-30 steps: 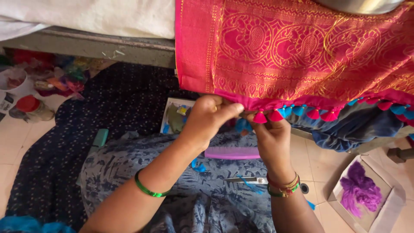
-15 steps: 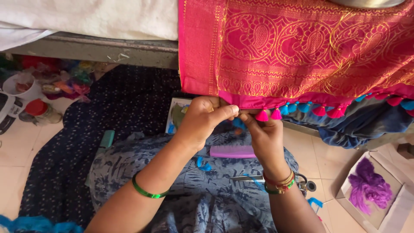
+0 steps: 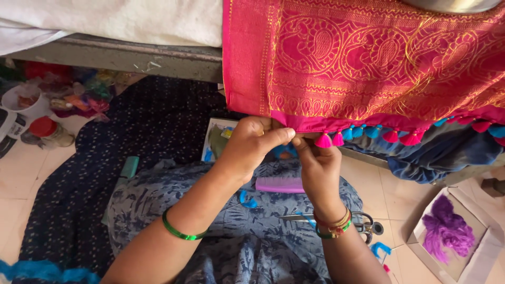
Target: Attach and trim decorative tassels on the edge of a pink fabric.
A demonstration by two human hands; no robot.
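A pink cloth with gold woven patterns (image 3: 368,58) hangs down from a ledge in front of me. Pink and blue tassels (image 3: 368,135) run along its lower hem. My left hand (image 3: 255,144) pinches the hem at its bare left end, thumb pressed against fingers. My right hand (image 3: 314,160) meets it from below, fingertips closed on the hem beside the first pink tassel (image 3: 323,141). Both wrists wear bangles. Any thread between the fingers is too fine to see.
A purple comb (image 3: 279,184) and scissors (image 3: 363,225) lie on my blue patterned lap. A cardboard box with purple thread (image 3: 447,231) sits on the tiled floor at right. Jars and coloured bits (image 3: 47,129) crowd the left. Dark blue dotted fabric (image 3: 131,126) spreads on the floor.
The view has drifted slightly; the cloth and hands sit a little further right and lower in frame. Both hands keep their pinch on the hem beside the pink tassel.
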